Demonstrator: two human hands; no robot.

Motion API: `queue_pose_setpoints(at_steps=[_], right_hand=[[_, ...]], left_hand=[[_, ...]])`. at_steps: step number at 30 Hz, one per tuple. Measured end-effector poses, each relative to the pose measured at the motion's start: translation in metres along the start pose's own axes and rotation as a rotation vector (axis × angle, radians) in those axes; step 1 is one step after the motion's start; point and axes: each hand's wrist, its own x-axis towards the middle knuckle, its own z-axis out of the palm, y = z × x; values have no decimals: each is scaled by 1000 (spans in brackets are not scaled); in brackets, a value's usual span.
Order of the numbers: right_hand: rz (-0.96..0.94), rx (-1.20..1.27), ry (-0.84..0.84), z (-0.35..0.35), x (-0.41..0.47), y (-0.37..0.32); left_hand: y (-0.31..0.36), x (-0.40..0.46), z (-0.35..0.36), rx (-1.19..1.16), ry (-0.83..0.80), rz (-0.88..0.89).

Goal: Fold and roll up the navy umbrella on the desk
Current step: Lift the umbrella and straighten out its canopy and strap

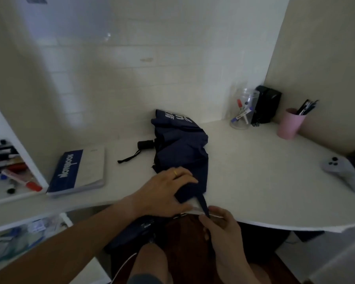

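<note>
Head view: left hand (164, 191) grasps the navy umbrella (180, 148); right hand (219, 226) pinches its strap (204, 203).

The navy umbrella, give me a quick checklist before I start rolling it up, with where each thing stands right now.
1. Left hand holds the umbrella's near end on the desk: ok.
2. Right hand pinches the strap at the desk edge: ok.
3. Canopy folds laid flat and even: not ok, the cloth is bunched.
4. Handle and its wrist cord lie free of the cloth: ok.
5. Notebook apart from the umbrella: ok.
6. Strap fastener: cannot tell.
</note>
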Motion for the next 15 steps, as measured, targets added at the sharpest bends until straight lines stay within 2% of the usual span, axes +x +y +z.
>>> queue_pose_setpoints(at_steps=[2, 7, 10, 13, 15], right_hand=[[-8, 29, 6, 2, -8, -4], [-49, 7, -15, -4, -23, -2], [-6, -62, -45, -7, -31, 8], [8, -335, -131, -12, -33, 17], [-228, -769, -107, -17, -28, 9]], left_hand=[[0, -10, 19, 53, -97, -16], [-9, -24, 32, 161, -74, 21], [-3, -31, 32, 197, -55, 16], [-3, -42, 28, 166, -30, -1], [-8, -51, 26, 170, -32, 24]])
